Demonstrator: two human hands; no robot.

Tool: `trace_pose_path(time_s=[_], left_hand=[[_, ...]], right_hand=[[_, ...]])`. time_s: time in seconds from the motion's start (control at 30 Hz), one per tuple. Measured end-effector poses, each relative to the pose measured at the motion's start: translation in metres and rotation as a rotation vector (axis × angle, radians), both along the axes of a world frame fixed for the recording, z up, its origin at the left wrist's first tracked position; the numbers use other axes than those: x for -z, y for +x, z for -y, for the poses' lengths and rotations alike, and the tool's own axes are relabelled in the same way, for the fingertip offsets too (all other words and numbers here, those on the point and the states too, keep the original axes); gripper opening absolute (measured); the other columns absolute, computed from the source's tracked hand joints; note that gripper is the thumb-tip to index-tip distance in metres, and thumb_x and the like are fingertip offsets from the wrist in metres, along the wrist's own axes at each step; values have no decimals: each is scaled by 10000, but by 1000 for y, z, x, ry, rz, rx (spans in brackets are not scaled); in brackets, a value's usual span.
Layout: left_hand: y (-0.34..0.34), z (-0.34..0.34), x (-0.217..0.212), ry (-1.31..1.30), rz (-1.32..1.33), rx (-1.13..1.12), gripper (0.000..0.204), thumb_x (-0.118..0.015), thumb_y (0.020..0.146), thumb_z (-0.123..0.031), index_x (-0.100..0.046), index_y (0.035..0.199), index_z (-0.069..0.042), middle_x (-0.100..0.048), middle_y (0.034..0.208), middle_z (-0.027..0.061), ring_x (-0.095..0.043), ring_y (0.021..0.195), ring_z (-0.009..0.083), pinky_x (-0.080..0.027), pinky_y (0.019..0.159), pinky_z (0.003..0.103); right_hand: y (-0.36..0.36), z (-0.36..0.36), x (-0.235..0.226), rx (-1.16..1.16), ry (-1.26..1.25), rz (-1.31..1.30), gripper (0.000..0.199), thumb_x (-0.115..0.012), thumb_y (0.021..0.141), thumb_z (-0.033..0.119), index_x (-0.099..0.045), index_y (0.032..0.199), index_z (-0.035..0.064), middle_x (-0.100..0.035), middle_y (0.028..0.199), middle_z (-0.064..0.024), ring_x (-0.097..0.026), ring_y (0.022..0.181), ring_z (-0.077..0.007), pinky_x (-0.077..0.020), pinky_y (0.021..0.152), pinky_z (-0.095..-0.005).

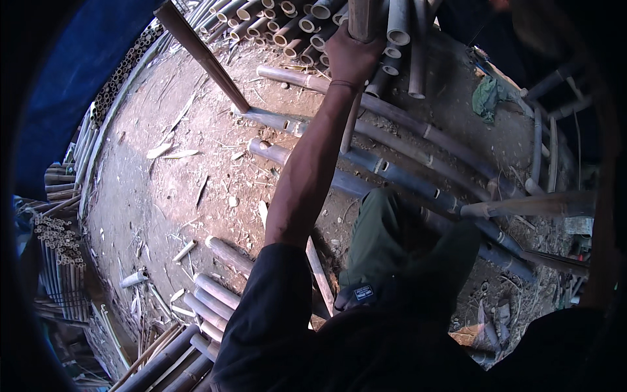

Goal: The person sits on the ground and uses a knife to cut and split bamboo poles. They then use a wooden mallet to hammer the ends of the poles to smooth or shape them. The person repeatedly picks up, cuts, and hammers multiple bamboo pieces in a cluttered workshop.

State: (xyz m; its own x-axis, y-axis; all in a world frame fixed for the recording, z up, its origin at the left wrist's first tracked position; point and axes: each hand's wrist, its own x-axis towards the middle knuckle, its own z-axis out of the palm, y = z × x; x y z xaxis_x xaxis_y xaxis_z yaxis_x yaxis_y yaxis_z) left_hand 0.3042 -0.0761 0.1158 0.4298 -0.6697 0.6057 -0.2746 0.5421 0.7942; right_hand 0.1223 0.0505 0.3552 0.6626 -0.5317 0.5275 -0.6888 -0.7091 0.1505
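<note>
My left arm stretches forward across the middle, and my left hand [353, 57] is closed round an upright bamboo pole [360, 21]. Below the hand, the pole's lower part reaches down to a notched bamboo length [418, 185] lying on the ground. To the left, another bamboo post [206, 62] leans up from a second lying bamboo piece [274, 121]. A shorter bamboo length [269, 150] with a round hole in its top lies close to my forearm. At the dark right edge part of my right arm [602, 242] shows; its hand cannot be seen.
Stacked cut bamboo tubes [287, 29] fill the far side. More bamboo bundles [62, 261] stand at the left. Short cut pieces [215, 291] lie near left. A slanting pole [529, 205] juts in from the right. A green crumpled sack [485, 99] lies far right.
</note>
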Motion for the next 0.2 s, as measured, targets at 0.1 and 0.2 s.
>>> trace_pose_path(time_s=[0.1, 0.2], left_hand=[[55, -16, 11, 59, 40, -50, 253, -749, 724, -176, -637, 855, 10, -652, 644, 62, -625, 552, 110, -506, 523, 276], [28, -13, 3, 80, 32, -63, 278, -751, 709, -210, -646, 852, 5, -656, 650, 73, -640, 576, 130, -523, 565, 293]], right_hand=[[21, 38, 9, 87, 265, -173, 949, -738, 739, 213, -214, 1516, 64, -590, 1243, -263, -589, 1175, -355, -436, 1043, -441], [19, 26, -23, -3, 35, 69, 880, -747, 754, 214, -285, 1489, 70, -613, 1211, -230, -608, 1138, -331, -467, 987, -416]])
